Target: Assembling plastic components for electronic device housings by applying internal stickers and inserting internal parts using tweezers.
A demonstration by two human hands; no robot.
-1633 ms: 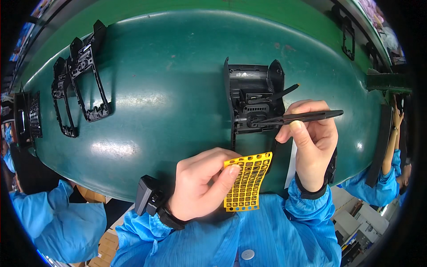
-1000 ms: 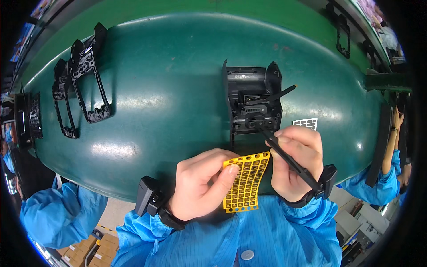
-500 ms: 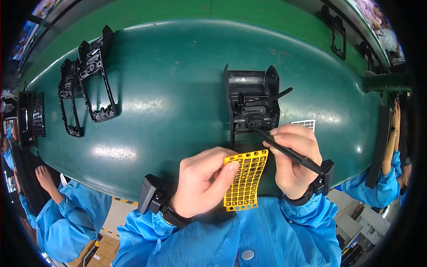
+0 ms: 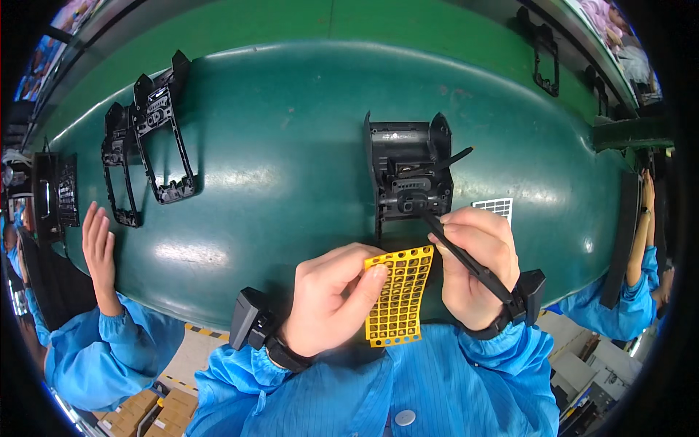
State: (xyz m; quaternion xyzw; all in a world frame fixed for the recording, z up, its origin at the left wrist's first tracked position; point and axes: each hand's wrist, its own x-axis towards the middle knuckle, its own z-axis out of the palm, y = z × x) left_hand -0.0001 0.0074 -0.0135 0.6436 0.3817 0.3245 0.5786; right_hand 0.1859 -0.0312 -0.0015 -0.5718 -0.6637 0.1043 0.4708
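Note:
My left hand (image 4: 335, 295) is closed on the edge of a yellow sheet (image 4: 398, 298), thumb on top, with rows of small dark squares across it. Black tweezers (image 4: 466, 261) are gripped in my right hand (image 4: 480, 266), slanting up and to the left. Their tip meets the lower part of a black plastic housing (image 4: 409, 164) in front of me; whether it touches is hard to tell. A thin black piece with a yellowish end (image 4: 457, 157) sticks out of the housing to the right. Beside my right hand lies a white gridded sheet (image 4: 495, 207).
Two black open frames (image 4: 166, 142) stand at the left on the green table mat (image 4: 291, 109). A co-worker's hand (image 4: 98, 240) reaches over the table's left edge. More black frames (image 4: 546, 62) lie at the far right. Another person's arm (image 4: 641, 237) shows at the right.
The tweezers' tip has shifted slightly right at the housing's lower part, while my left hand keeps the yellow sheet nearly still. The left co-worker's hand has risen toward the black frames.

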